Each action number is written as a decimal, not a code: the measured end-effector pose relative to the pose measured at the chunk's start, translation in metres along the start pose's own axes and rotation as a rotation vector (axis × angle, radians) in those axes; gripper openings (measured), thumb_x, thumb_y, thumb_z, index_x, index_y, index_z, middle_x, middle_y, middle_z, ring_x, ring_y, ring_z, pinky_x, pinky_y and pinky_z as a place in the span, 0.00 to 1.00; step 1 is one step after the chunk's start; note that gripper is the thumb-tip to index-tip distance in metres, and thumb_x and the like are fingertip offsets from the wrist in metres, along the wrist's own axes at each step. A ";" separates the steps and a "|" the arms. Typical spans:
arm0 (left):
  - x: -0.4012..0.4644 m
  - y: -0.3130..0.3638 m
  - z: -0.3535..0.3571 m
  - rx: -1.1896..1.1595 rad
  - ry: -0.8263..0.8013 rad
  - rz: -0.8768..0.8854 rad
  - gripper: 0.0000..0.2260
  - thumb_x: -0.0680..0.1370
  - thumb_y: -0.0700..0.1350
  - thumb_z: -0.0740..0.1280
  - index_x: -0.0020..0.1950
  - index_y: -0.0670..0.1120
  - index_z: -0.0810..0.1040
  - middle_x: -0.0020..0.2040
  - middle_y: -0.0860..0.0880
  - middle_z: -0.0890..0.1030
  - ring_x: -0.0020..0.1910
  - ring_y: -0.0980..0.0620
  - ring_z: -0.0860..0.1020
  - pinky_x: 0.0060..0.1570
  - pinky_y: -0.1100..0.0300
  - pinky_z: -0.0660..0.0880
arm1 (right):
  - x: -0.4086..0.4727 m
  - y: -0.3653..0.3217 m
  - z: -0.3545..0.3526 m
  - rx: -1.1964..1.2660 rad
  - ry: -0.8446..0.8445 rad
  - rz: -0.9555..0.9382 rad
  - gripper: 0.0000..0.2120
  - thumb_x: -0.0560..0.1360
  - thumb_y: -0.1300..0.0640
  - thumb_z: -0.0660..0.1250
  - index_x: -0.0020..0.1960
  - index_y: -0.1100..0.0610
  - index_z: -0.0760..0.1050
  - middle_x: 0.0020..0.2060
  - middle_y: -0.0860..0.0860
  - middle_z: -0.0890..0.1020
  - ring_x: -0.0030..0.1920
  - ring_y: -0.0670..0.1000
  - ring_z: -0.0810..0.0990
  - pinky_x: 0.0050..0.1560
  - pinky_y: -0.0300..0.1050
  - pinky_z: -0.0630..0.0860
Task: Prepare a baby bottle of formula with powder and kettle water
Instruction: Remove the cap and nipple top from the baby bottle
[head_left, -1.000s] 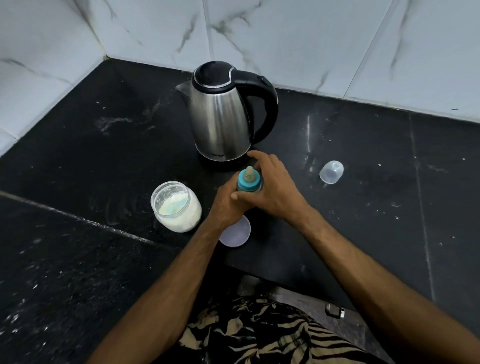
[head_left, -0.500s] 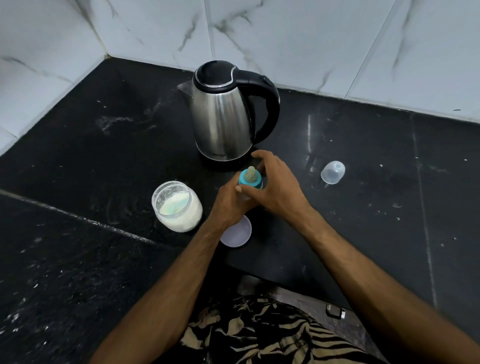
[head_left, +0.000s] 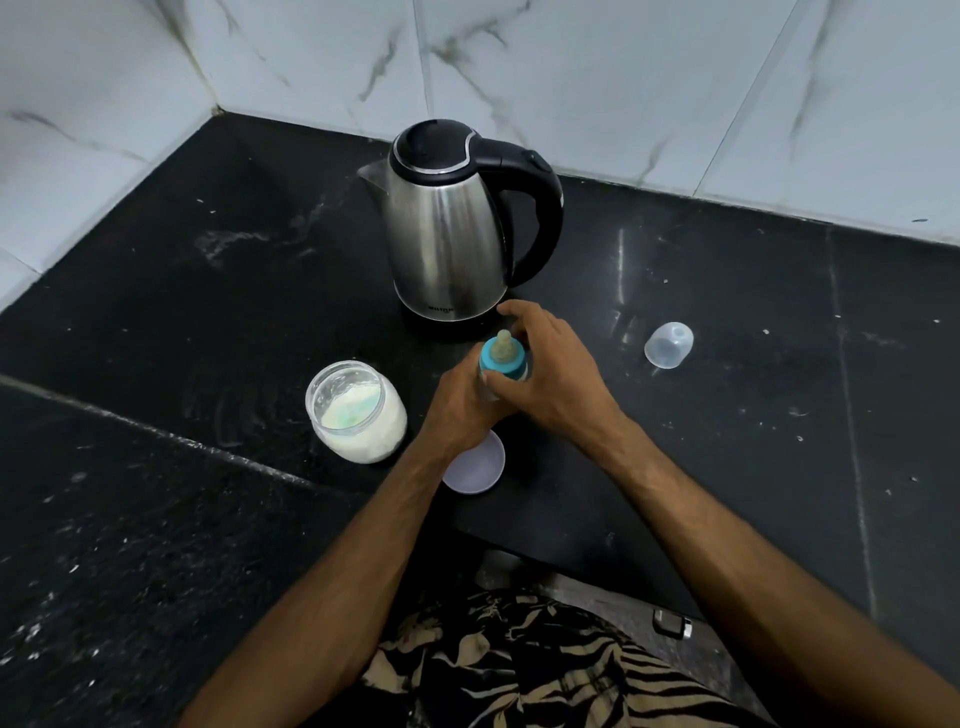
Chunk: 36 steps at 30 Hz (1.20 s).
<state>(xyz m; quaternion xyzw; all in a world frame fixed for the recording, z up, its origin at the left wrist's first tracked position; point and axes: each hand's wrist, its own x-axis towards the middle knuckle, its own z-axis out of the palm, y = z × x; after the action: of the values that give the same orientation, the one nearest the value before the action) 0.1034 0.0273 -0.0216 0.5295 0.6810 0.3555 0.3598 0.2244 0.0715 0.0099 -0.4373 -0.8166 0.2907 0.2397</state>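
Note:
A baby bottle with a blue collar and a beige teat stands upright in front of the steel kettle. My left hand grips the bottle's body, which it hides almost fully. My right hand curls round the blue collar from the right. An open glass jar of white powder stands to the left of my hands. Its pale lid lies flat under my left wrist.
A clear bottle cap lies on its side to the right on the black counter. White marble tiles wall in the back and left. The counter's front edge runs just above my patterned clothing.
My right hand has turned slightly round the blue collar, with the fingers shifting. The bottle stays in place and the left hand keeps its hold.

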 end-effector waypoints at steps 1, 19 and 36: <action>0.000 0.000 0.000 0.006 0.012 0.003 0.25 0.74 0.41 0.74 0.69 0.41 0.71 0.64 0.43 0.78 0.64 0.47 0.76 0.65 0.48 0.73 | 0.000 0.000 -0.001 0.038 -0.029 -0.013 0.35 0.69 0.55 0.76 0.72 0.54 0.66 0.58 0.50 0.78 0.58 0.50 0.74 0.60 0.50 0.75; 0.001 -0.010 0.000 0.010 0.034 0.016 0.20 0.73 0.39 0.74 0.64 0.45 0.76 0.53 0.54 0.80 0.57 0.48 0.80 0.55 0.60 0.77 | -0.003 -0.002 -0.002 0.092 -0.104 -0.018 0.39 0.70 0.56 0.75 0.76 0.52 0.62 0.69 0.51 0.70 0.65 0.50 0.72 0.66 0.55 0.73; 0.005 -0.008 0.004 0.046 -0.013 0.023 0.25 0.74 0.43 0.74 0.68 0.43 0.71 0.63 0.45 0.77 0.63 0.48 0.76 0.64 0.53 0.73 | 0.001 -0.001 0.000 -0.051 -0.056 0.020 0.33 0.70 0.44 0.76 0.69 0.55 0.69 0.63 0.52 0.73 0.60 0.49 0.73 0.59 0.42 0.73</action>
<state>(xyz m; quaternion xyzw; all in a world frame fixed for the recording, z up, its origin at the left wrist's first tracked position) 0.1023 0.0312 -0.0309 0.5479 0.6803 0.3406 0.3478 0.2238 0.0717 0.0108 -0.4430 -0.8259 0.2842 0.2023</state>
